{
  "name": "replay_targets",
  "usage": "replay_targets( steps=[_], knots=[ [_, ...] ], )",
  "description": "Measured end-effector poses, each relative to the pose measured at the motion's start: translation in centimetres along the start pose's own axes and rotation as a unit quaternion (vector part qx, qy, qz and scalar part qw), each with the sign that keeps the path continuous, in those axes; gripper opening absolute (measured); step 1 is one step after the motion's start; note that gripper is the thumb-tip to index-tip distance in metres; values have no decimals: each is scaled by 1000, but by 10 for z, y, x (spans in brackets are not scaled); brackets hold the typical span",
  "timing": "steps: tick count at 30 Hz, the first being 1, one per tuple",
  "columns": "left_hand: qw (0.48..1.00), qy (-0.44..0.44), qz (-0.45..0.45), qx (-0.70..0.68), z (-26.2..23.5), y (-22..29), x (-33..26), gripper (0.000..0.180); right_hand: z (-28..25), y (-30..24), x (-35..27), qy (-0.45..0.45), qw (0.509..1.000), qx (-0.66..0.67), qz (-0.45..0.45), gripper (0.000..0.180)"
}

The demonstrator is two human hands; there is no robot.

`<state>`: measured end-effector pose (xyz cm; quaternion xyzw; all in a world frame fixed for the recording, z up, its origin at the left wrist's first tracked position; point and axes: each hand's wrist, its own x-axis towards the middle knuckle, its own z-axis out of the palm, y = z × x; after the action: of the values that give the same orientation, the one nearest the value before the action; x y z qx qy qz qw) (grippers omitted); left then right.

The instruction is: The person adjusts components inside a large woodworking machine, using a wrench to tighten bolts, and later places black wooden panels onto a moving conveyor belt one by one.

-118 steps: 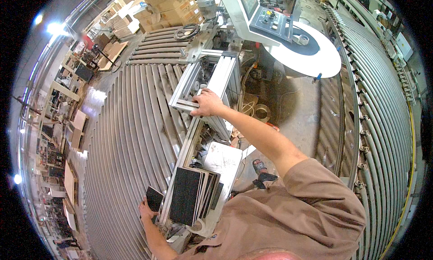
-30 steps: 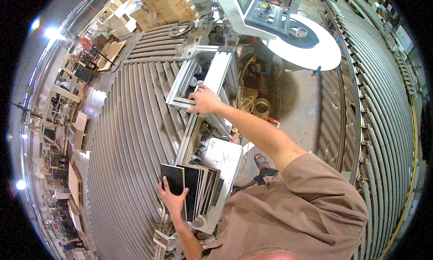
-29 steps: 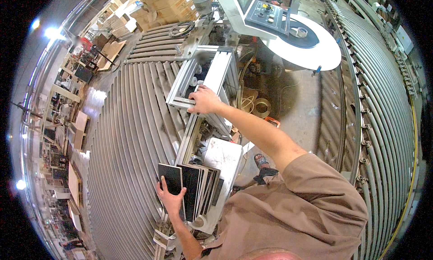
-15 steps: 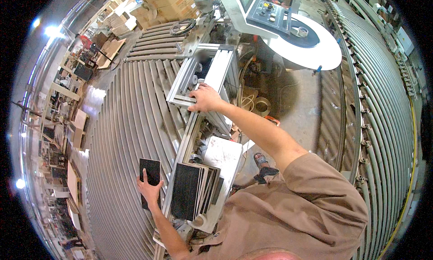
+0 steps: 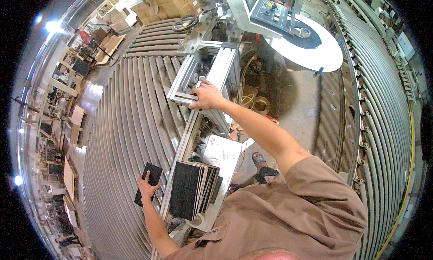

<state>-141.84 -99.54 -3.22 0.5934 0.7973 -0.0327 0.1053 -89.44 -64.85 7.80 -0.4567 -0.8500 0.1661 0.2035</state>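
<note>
My left hand (image 5: 146,188) lies over a narrow black panel (image 5: 152,172) on the roller conveyor (image 5: 117,147). Its index finger stretches along the top, with the thumb and other fingers spanning the panel's side edges. The panel sits slightly tilted across the rollers. Farther ahead, my right hand (image 5: 207,97) grips the near corner of a silver aluminium frame (image 5: 180,99), its fingers bent over the edge. Close to my left forearm, a stack of black panels with pale edges (image 5: 187,188) leans on a side shelf beside the conveyor rail.
A white board (image 5: 221,152) lies beyond the stack. Ahead stand a control console (image 5: 270,19) and a round white table (image 5: 327,57). Cardboard boxes (image 5: 169,5) are piled at the far left. Another roller conveyor (image 5: 383,102) runs along the right.
My left hand has shifted the black panel slightly nearer to me, and the panel has turned clockwise. The right hand stays on the frame.
</note>
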Motion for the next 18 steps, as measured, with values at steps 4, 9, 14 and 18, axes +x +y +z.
replay_targets(
  steps=[4,9,14,18],
  knots=[
    [997,-50,-55,10,4,-35,1,132,1,1,0,9,1000,-1,-4,68],
    [991,-99,-88,23,25,-53,-10,146,-8,-3,-5,-64,997,-5,38,72],
    [991,-113,-55,43,26,-78,-19,157,-16,-9,-4,-42,999,18,17,69],
    [993,-81,-8,-81,32,-71,-24,139,-20,-13,-7,-40,999,12,16,69]
  ],
)
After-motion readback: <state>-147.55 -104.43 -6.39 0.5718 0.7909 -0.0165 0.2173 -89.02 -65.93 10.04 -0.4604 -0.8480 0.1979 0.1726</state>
